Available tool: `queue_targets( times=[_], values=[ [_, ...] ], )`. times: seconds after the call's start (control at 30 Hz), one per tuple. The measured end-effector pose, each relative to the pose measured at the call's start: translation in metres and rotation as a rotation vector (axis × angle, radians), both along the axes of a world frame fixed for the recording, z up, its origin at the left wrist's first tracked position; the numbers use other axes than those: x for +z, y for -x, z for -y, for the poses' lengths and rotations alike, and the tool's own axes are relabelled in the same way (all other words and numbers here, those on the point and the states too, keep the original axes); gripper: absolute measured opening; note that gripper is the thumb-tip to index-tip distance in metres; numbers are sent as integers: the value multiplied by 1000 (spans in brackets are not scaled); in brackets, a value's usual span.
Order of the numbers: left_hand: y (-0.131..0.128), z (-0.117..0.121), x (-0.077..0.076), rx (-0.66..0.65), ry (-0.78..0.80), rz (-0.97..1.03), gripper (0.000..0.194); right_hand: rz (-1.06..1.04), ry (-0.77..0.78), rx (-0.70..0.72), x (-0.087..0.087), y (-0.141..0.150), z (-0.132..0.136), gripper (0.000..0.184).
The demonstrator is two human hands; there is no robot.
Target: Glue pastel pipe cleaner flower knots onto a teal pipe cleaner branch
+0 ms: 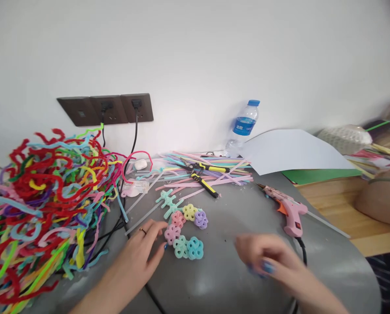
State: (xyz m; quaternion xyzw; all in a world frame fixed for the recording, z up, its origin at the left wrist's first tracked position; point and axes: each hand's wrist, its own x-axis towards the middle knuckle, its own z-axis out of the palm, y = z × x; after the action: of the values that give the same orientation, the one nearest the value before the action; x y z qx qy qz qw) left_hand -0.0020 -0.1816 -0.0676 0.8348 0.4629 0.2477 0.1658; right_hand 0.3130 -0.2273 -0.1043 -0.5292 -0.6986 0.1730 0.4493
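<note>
Several small flowers made of bent pipe cleaners lie on the grey table in an open curve: a coral flower (178, 219), a yellow flower (190, 212), a purple flower (200, 219), a pink flower (172, 234), a mint flower (181, 247) and a blue flower (195, 248). My left hand (145, 246) rests open at the pink flower's left, thumb and index finger apart, fingertips close against it. To the right of the flowers, my right hand (263, 255) is above the table, blurred, its fingers curled in with nothing visible in them. Mint looped pipe cleaners (169, 203) lie behind the coral flower.
A pink glue gun (291, 213) with a glue stick lies right. Yellow-black pliers (204, 179) rest on pastel pipe cleaners (178, 185). A tangled colourful heap (57, 187) fills the left. Black cables (154, 298), a water bottle (246, 117) and white paper (293, 150) are around.
</note>
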Motion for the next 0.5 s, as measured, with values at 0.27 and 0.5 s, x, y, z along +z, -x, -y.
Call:
queue_targets(
  times=[0.27,0.5],
  values=[
    [-7,26,-37,131,-119,-21,47,-76,106,239,-7,81,-28,14],
    [-10,29,-44,134,-106,-39,42,-62,112,260,-13,74,-28,13]
  ],
)
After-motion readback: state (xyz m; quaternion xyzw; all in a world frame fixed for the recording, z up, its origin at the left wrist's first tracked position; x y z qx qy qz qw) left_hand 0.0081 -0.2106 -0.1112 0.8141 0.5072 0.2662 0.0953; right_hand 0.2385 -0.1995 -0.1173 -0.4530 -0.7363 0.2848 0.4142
